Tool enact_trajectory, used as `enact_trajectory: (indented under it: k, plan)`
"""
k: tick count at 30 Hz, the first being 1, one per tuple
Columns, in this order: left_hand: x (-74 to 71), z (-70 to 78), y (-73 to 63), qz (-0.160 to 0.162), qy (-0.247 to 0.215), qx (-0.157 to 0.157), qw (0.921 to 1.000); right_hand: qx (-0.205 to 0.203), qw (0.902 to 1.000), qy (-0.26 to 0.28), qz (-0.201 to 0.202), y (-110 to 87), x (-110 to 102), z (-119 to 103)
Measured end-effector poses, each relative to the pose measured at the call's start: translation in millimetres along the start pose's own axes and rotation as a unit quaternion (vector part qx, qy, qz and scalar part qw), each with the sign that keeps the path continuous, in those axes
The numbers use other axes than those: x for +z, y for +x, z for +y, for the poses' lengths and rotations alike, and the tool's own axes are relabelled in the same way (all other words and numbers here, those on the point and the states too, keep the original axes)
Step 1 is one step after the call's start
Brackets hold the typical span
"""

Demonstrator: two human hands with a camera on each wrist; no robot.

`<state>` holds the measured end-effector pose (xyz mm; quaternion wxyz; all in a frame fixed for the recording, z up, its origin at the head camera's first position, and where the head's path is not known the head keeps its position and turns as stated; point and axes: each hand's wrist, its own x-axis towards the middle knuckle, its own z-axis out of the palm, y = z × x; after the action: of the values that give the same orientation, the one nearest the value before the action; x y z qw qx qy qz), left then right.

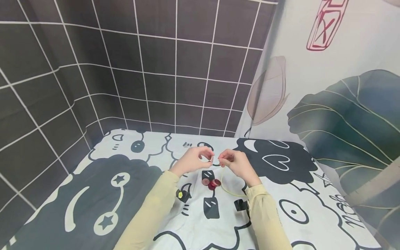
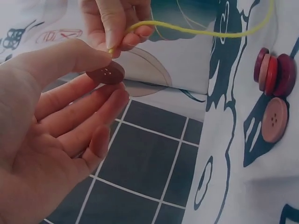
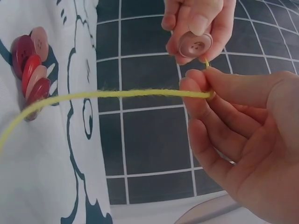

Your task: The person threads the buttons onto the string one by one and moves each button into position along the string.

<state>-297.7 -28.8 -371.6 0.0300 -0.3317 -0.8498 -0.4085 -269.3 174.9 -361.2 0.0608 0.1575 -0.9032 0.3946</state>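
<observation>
My left hand point(image 1: 197, 160) pinches a reddish-brown button point(image 2: 106, 73) between thumb and fingers; its small holes show in both wrist views. Close beside it, my right hand point(image 1: 235, 161) pinches a yellow string point(image 3: 140, 93) near its end, and the short tip point(image 3: 207, 62) sticks out beyond the fingertips toward the button. The rest of the string trails from the right hand down to the cloth. Below the hands, several red and pink buttons point(image 1: 214, 184) lie in a cluster on the cloth, a pink one point(image 2: 274, 120) at its side.
A white cloth point(image 1: 200, 229) with dark cartoon prints covers the table. On it sit a small dark item with a yellow spot point(image 1: 180, 194) near the left forearm and a black piece point(image 1: 240, 205) by the right wrist. A dark gridded curtain point(image 1: 156, 55) hangs behind.
</observation>
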Motion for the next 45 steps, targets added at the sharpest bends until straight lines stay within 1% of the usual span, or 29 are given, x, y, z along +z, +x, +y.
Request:
enact_trajectory:
  k: [2, 6, 12, 18, 27, 33, 40, 45]
  plan:
    - [1.7, -2.7, -1.8, 0.003, -0.011, 0.006, 0.9999, 0.004, 1.0, -0.002, -0.002, -0.8, 1, -2]
    - [3.5, -4.7, -3.0, 0.003, -0.025, 0.023, 0.9994, -0.002, 0.9999, -0.007, -0.008, -2.6, 0, -5]
    - [1.4, -3.4, -2.0, 0.008, -0.033, 0.024, 0.9991, -0.019, 0.9996, -0.013, -0.014, -3.4, -3, -7]
    - [-3.1, 1.4, -2.4, 0.011, -0.029, 0.025, 0.9992, -0.034, 0.9992, -0.014, -0.015, -3.0, -4, -11]
    - [-3.8, 3.9, -2.1, 0.004, -0.028, 0.03, 0.9991, -0.035, 0.9985, -0.034, -0.024, -3.2, -2, -14]
    - [-2.5, 2.9, -2.4, -0.005, -0.026, 0.024, 0.9994, -0.044, 0.9979, -0.038, -0.029, -4.5, 0, -15]
    - [-4.2, 7.9, -3.0, -0.015, -0.022, 0.018, 0.9995, -0.053, 0.9974, -0.041, -0.026, -4.7, 1, -15]
    - [-4.6, 9.9, -3.3, -0.012, -0.028, 0.012, 0.9995, -0.06, 0.9974, -0.03, -0.025, -4.1, 1, -14]
